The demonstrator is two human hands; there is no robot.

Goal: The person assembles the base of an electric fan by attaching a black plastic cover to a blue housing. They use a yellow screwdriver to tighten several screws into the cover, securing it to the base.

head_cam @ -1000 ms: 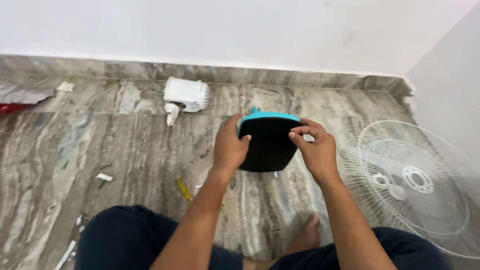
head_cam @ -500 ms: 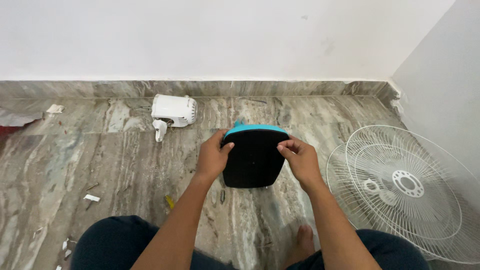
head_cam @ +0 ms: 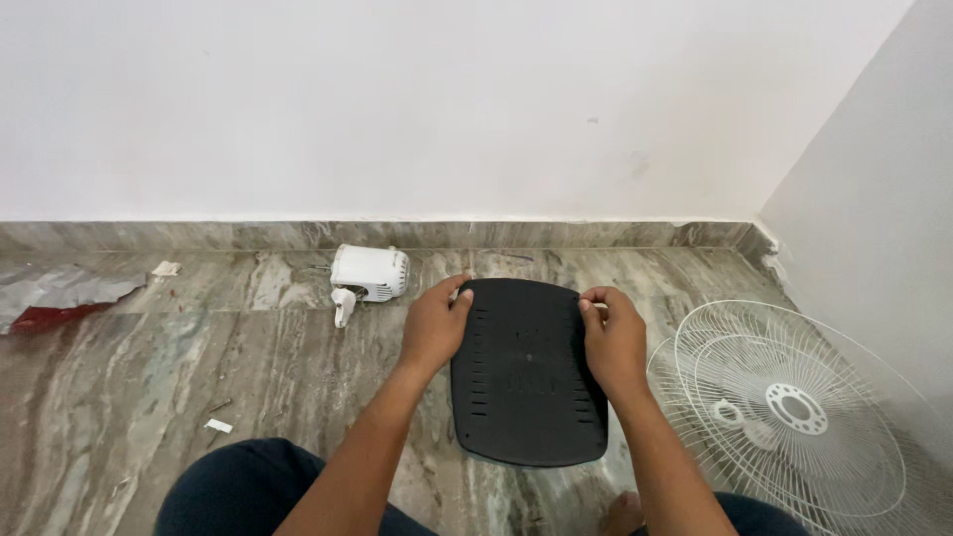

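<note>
- The person's knees in dark fabric sit nearest, on the floor, which is polished marble streaked grey and brown.
- The black base panel is the landmark: a flat, matte plastic slab with rounded corners and two columns of short slots, its underside facing up.
- The left hand is closed on the panel's far left corner, thumb on top.
- The right hand is closed on its far right corner, fingers curled over the edge.
- Right of the panel lie white wire fan guards, round and ribbed, overlapping.
- Left of the panel and nearer, small white scraps dot the floor.
- Beyond the panel's left corner lies a white motor housing, boxy, with vents.
- Far left of the panel lies crumpled silver foil.
</note>
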